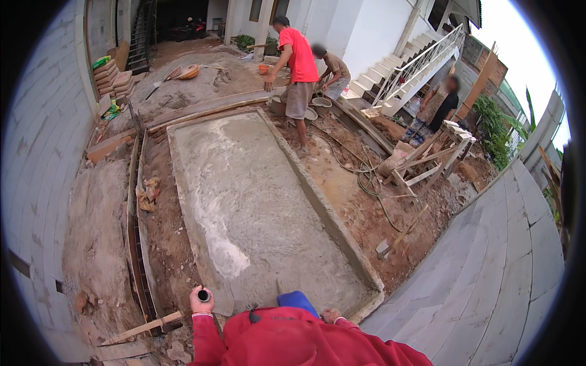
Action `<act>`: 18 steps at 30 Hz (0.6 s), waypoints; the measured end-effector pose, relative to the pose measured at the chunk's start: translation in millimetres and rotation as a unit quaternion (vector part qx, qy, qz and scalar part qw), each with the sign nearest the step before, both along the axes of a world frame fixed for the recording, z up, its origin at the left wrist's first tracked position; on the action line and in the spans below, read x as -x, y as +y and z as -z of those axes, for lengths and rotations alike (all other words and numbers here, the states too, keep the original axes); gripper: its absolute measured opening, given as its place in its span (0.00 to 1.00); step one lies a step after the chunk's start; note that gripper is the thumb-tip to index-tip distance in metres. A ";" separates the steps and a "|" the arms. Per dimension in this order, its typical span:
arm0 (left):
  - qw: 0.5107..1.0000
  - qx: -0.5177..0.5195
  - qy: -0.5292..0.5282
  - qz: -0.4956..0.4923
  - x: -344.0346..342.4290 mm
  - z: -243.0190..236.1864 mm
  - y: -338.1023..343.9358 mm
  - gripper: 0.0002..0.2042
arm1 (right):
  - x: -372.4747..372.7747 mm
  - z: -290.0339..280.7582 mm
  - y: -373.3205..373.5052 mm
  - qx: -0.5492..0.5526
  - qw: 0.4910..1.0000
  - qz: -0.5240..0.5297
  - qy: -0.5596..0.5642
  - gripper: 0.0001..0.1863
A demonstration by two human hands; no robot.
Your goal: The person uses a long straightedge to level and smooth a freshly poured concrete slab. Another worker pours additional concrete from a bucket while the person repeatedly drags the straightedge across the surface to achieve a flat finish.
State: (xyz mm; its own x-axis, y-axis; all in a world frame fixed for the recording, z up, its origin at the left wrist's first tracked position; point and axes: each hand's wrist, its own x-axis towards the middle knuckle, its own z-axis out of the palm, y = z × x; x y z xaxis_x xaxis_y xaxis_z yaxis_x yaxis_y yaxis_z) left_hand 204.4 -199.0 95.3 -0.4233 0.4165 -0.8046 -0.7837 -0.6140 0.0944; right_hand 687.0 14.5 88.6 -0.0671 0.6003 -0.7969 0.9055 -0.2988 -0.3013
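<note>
A long rectangular bed of wet-looking grey concrete (262, 183) with a low raised rim (329, 210) fills the middle of the yard. Left of the bed run a narrow trench lined with wooden boards (132, 232) and, beside it, a crumpled tan plastic bag (147, 194). Beyond its far end lie long brown planks (204, 107), a grey sand heap (195, 67) with a shallow orange basin (188, 72), and stacked brown sacks (110, 79). Near its far right corner, a co-worker in a red shirt (299, 58) and another in a brown shirt (334, 68) lean by grey buckets (321, 105). Right of the bed, a looping green hose (369, 181) and a pale wooden trestle (430, 155) occupy the muddy ground; a third person (441, 100) is behind the trestle.

At the bed's near end, a blue-clad knee (297, 300) and the wearer's red jacket (287, 338) block part of the concrete. The left hand (198, 306) is wrapped around a dark, round-ended cylindrical handle (204, 295) at the near left corner. The right hand (331, 315) is by the near right part, partly hidden; its grasp cannot be told. The concrete stretches ahead of both hands.
</note>
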 end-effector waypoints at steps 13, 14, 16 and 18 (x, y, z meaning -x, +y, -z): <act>1.000 0.007 -0.014 -0.001 -12.2 5.4 -4.7 0.06 | -40.0 52.8 1.1 0.015 0.999 -0.031 0.004 0.18; 1.000 0.011 -0.016 -0.004 -12.0 2.3 -6.6 0.06 | -37.1 49.2 -1.0 0.008 0.999 -0.040 0.008 0.17; 1.000 0.022 -0.014 -0.016 -11.3 -0.8 -9.4 0.05 | -29.8 37.2 -7.9 0.004 1.000 -0.007 0.019 0.16; 0.999 0.030 -0.003 -0.037 -12.2 -7.3 -13.4 0.05 | -29.3 39.6 -10.4 -0.024 0.998 -0.059 0.026 0.14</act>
